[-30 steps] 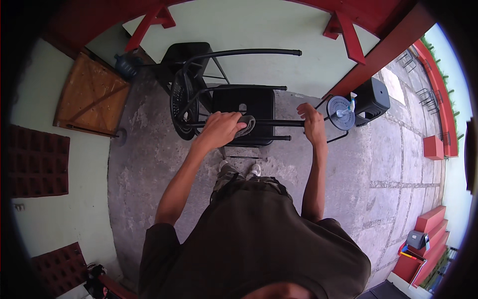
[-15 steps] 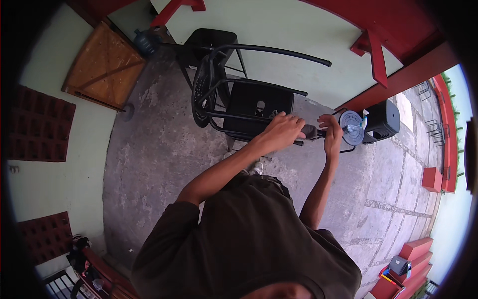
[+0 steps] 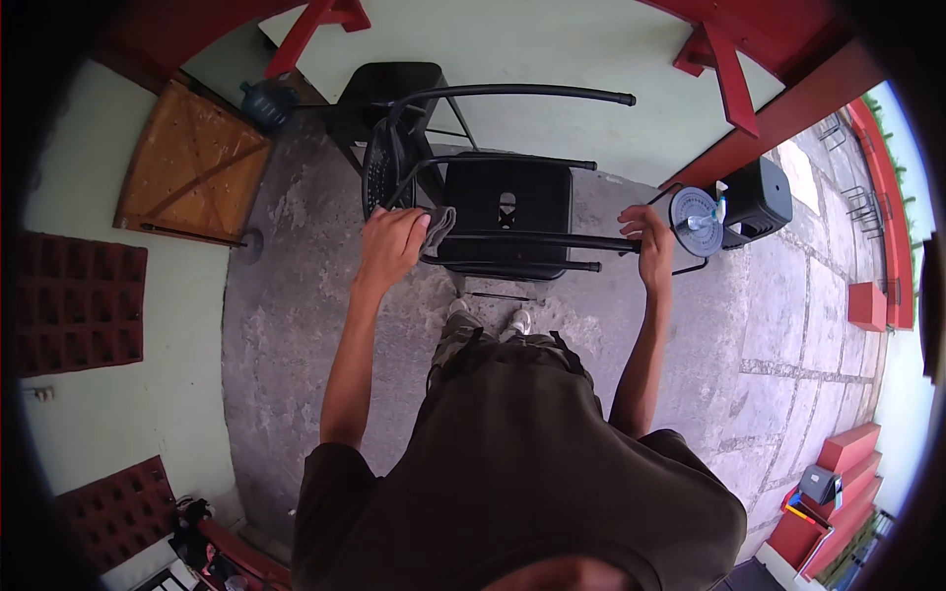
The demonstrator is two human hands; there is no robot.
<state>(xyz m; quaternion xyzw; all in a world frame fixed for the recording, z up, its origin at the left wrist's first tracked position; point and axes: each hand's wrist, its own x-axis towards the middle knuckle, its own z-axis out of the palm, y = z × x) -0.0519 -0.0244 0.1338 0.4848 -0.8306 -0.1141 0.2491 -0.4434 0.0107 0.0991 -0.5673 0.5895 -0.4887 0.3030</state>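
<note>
A black metal stool with a round perforated seat (image 3: 379, 163) lies on its side, its legs pointing right, over a square-topped black stool (image 3: 468, 202). My left hand (image 3: 392, 246) is closed on a grey cloth (image 3: 441, 227), pressed against the nearer stool leg (image 3: 532, 238) close to the seat. At that leg's far end, my right hand (image 3: 647, 236) has its fingers curled around the tip. My palms and part of the grip are hidden.
To the right, a round grey stool (image 3: 696, 222) bears a clear spray bottle (image 3: 700, 224), beside a black stool (image 3: 764, 202). Another black stool (image 3: 394, 84) stands by the wall. A wooden panel (image 3: 192, 163) and blue water jug (image 3: 266, 103) are at left.
My left hand has slid the cloth leftward along the leg, from near the right hand to near the seat. The right hand stays at the tip, and my view has shifted slightly.
</note>
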